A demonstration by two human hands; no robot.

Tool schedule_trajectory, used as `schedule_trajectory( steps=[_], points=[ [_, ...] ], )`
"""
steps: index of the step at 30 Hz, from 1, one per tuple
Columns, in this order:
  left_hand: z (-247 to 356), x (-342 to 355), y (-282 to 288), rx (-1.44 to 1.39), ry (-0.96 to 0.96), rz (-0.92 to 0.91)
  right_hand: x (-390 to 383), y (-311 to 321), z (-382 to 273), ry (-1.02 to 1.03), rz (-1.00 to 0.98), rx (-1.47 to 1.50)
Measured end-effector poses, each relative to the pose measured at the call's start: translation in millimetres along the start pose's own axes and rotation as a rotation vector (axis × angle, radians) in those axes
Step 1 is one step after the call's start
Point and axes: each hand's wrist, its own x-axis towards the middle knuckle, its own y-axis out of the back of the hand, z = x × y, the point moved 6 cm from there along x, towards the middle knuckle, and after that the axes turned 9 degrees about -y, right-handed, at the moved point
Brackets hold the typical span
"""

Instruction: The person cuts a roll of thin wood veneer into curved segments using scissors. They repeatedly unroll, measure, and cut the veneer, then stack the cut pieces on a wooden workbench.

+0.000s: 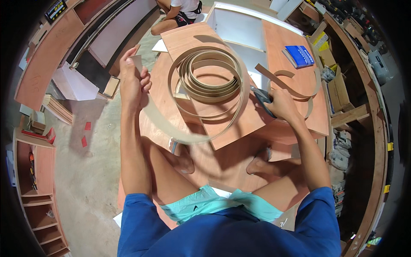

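Observation:
A loose coil of beige edge banding point(209, 97) rests on the wooden boards in front of me. Its free strip point(160, 122) loops out toward me and up to the left, where my left hand point(133, 81) grips the end between thumb and fingers. At the coil's right side, my right hand point(283, 106) is closed around dark-handled scissors point(264, 99). Their tips point left toward the outer loop; whether they touch it I cannot tell. Beyond the right hand lie curled brown strips point(295, 91) on the board.
A blue book-like pack point(298, 56) lies on the wooden panel point(278, 38) at the far right. Another person point(182, 15) sits at the back. Shelving with boxes point(339, 92) runs along the right; wooden cabinets point(40, 171) stand at the left. My feet are under the board's near edge.

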Motion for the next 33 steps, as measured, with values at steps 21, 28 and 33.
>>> schedule_trajectory(
  steps=[21,28,33],
  points=[
    [0,-38,-112,-0.229,-0.064,0.096,-81,5,-25,0.117,0.028,1.288],
    [-33,-60,-255,0.063,0.011,-0.265,-58,78,65,-0.115,0.012,1.613],
    [-62,-62,-314,0.063,0.064,-0.315,-36,64,225,-0.52,0.424,1.729]
  ],
)
